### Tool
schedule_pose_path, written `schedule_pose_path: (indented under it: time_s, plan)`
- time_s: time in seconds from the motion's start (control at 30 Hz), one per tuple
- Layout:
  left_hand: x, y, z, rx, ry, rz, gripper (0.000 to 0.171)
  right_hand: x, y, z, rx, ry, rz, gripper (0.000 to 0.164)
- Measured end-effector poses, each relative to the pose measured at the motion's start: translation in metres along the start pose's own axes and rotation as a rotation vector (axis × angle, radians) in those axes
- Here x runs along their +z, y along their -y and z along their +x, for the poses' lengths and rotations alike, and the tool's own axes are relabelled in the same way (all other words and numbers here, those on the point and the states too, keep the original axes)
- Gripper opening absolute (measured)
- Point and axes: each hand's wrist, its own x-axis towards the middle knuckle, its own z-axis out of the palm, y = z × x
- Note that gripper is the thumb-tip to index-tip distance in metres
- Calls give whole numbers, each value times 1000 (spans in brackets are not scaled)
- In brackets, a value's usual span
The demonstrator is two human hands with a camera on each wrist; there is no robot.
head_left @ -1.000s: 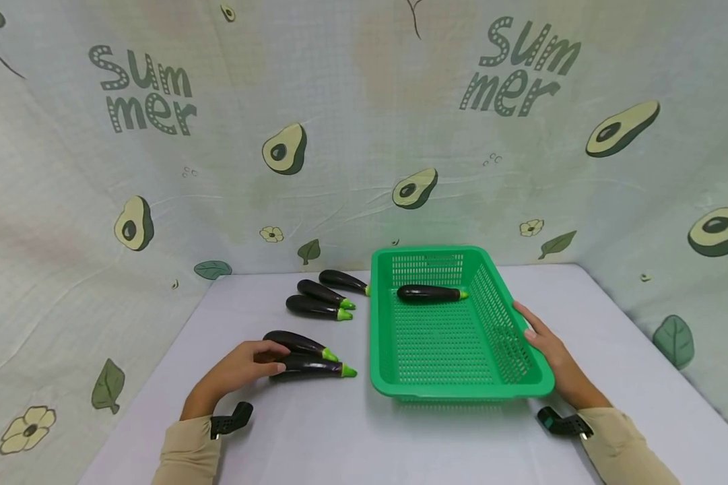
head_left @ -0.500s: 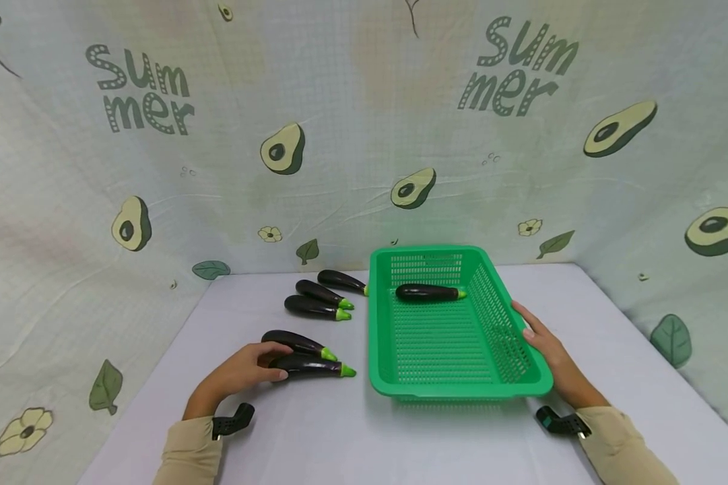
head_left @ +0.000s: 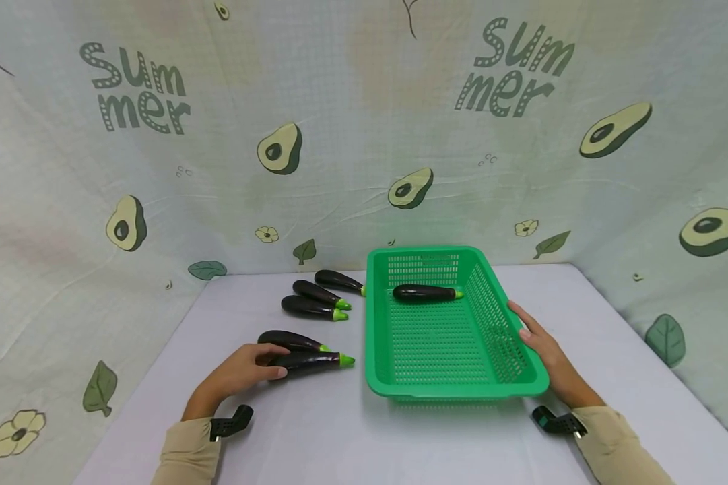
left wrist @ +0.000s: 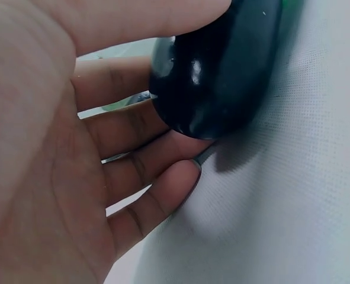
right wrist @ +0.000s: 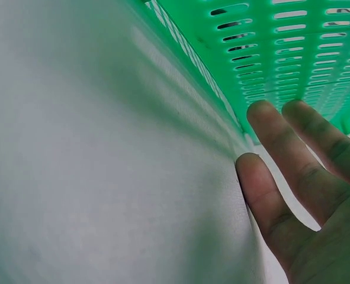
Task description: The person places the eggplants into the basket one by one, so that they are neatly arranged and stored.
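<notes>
My left hand holds a dark glossy eggplant by its rounded end, with its green cap pointing right. In the left wrist view, the thumb lies along one side of this eggplant and fingers are on the other. Just behind it, another eggplant lies partly hidden by the hand. My right hand rests against the right side of a green plastic basket, thumb at the rim. Its fingers look fairly straight beside the slotted wall. One eggplant lies inside the basket toward the back.
Left of the basket, toward the back of the white table, lie three more eggplants, the nearest eggplant in front. A printed cloth hangs behind and along both sides.
My left hand has settled round the near eggplant, whose green end has shifted up and back toward the eggplant behind. The right hand and basket stay put; the view shifts slightly.
</notes>
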Motion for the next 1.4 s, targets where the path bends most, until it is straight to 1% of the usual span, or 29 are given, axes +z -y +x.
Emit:
schedule_pose_path:
  time_s: [0.23, 0.47, 0.73, 0.9, 0.97, 1.2, 1.4]
  plan:
    - [1, 3, 1, -5, -31, -27, 43, 0, 1, 0, -14, -2, -6, 54]
    - [4, 2, 2, -22, -82, -40, 47, 0, -1, 0, -7, -1, -12, 53]
    - [7, -1, 4, -49, -154, -48, 47, 0, -3, 1, -10, -1, -15, 53]
    - [9, 0, 7, -36, -187, -57, 48, -1, -4, 1, -16, -1, -4, 53]
    - [10, 0, 8, -21, -194, -57, 47, -1, -4, 1, -16, -1, 0, 53]
    - [13, 4, 10, 1, -214, -62, 47, 0, -4, 0, -13, -3, -1, 54]
    - [13, 0, 12, 33, -247, -86, 46, -1, -3, 1, -22, -4, -7, 53]
